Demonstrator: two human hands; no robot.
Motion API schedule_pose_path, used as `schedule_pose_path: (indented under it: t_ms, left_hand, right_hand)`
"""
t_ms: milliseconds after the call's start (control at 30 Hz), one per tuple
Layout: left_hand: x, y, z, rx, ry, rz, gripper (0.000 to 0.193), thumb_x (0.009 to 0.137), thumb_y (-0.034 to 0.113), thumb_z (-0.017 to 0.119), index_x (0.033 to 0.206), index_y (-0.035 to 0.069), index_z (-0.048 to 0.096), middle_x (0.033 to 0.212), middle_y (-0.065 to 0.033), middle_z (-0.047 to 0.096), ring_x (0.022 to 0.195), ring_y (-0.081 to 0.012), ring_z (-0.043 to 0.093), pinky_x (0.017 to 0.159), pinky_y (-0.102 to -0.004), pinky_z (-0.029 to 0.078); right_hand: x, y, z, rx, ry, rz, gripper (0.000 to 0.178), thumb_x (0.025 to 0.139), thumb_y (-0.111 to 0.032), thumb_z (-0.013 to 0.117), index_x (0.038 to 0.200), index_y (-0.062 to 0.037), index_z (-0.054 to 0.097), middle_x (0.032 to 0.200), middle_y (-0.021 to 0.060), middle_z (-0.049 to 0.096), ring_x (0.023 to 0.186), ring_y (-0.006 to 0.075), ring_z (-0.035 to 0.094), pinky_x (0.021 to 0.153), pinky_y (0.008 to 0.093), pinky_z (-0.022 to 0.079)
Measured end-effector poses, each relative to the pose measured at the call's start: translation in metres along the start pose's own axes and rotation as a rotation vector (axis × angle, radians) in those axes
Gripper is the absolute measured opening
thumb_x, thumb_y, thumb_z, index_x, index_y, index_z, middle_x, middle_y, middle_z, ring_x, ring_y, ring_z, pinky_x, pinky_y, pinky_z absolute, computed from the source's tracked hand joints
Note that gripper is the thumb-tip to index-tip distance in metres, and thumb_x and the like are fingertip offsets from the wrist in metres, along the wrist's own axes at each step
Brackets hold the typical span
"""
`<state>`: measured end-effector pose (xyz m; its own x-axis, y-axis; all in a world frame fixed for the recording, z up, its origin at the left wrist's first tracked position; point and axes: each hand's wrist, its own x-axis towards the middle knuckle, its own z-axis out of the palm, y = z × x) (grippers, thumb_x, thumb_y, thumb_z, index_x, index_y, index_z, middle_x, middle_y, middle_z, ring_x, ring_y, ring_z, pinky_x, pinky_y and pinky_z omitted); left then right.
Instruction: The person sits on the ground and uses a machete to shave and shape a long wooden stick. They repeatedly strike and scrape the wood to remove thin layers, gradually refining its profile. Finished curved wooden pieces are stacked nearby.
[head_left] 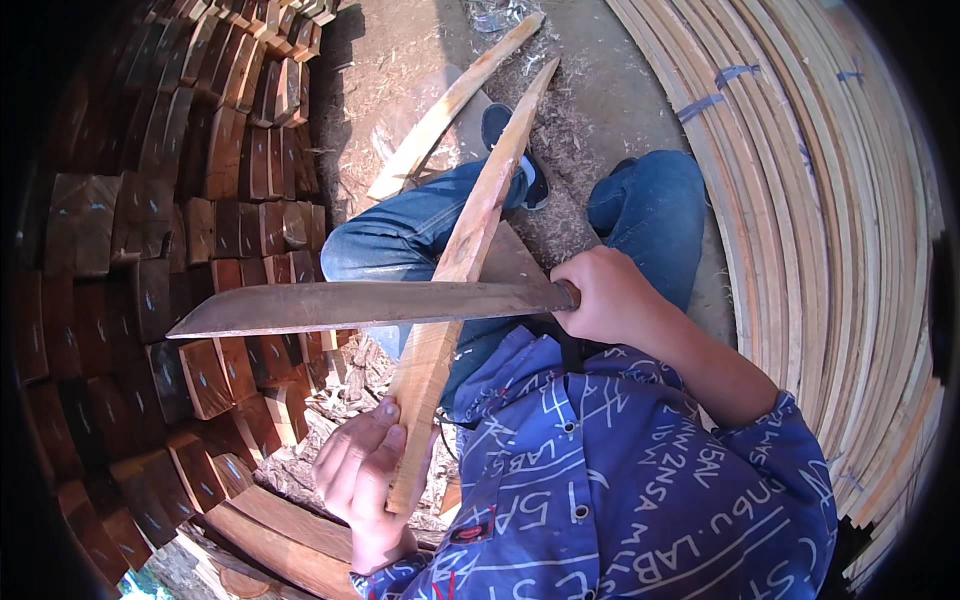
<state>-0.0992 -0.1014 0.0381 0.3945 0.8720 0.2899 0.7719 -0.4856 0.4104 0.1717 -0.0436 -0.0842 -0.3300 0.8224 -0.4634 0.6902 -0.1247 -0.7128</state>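
Though long, stick in left hand

Attire of the person, viewed from above. The shirt is deep blue, printed with white lettering and lines; round buttons run down its front, and a small dark patch bears a red mark. The right sleeve ends near the elbow. The jeans are blue; the shoe is dark, pale-edged.
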Motion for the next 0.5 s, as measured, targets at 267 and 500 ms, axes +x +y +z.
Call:
schedule_pose_path:
  t_ms: [267,500]
  left_hand:
    - [0.005,0.004,0.004,-0.005,0.014,0.043,0.03,0.071,0.01,0.086,0.087,0.003,0.062,0.09,-0.0159,0.072,0.077,-0.0287,0.072,0.067,-0.0369,0.06]
    - [0.003,0.007,0.001,-0.037,-0.037,0.047,0.03,0.07,0.004,0.084,0.089,0.0,0.061,0.087,-0.019,0.071,0.076,-0.0318,0.072,0.068,-0.0386,0.058]
  right_hand:
    - [-0.022,-0.042,-0.006,0.114,-0.074,-0.056,0.014,0.071,-0.016,0.072,0.074,-0.0033,0.069,0.07,0.0165,0.066,0.071,0.0365,0.068,0.066,0.0438,0.054]
    - [-0.019,-0.021,-0.015,0.025,-0.099,-0.03,0.015,0.068,-0.017,0.072,0.073,-0.0039,0.069,0.073,0.0143,0.067,0.074,0.034,0.068,0.07,0.0432,0.054]
